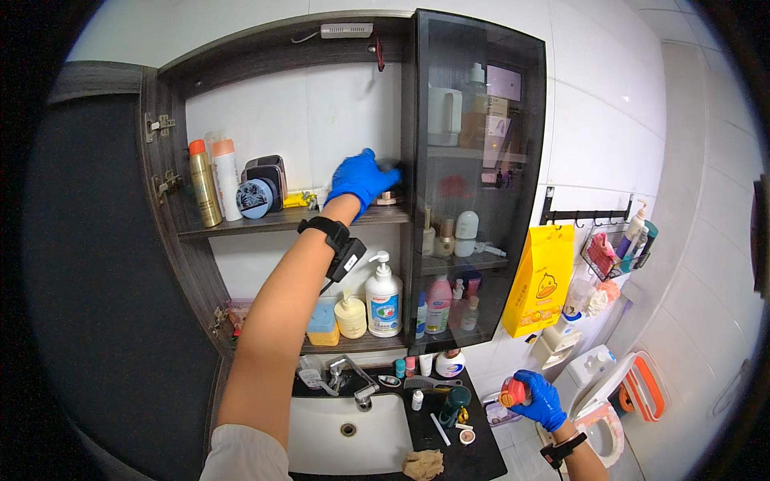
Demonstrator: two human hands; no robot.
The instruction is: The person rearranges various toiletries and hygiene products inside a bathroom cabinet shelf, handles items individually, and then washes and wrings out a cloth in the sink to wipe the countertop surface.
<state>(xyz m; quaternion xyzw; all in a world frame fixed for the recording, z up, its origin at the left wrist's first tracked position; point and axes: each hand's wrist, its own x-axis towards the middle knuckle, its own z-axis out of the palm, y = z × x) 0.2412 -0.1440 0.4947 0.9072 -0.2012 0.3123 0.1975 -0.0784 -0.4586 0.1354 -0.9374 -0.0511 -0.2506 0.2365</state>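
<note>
My left hand (358,183), in a blue glove, reaches onto the upper shelf of the open wall cabinet. Its fingers are curled beside a dark, blurred shape next to the glass door, which I cannot make out. Just below those fingers, a small pinkish item (387,197) rests on the shelf. Over to the lower right, my gloved right hand (542,401) is closed round a small red container (515,392), held beside the counter. Along the shelf, left of my left hand, are a yellow packet (299,200), a round blue case (255,198) and a gold spray can (205,184).
A white pump bottle (384,298) stands on the lower shelf. The dark glass door (479,192) covers the cabinet's right side. Below are a white sink (321,437) with a faucet (362,394), a beige cloth (423,464) and a dark green bottle (455,403). A yellow bag (540,280) hangs right.
</note>
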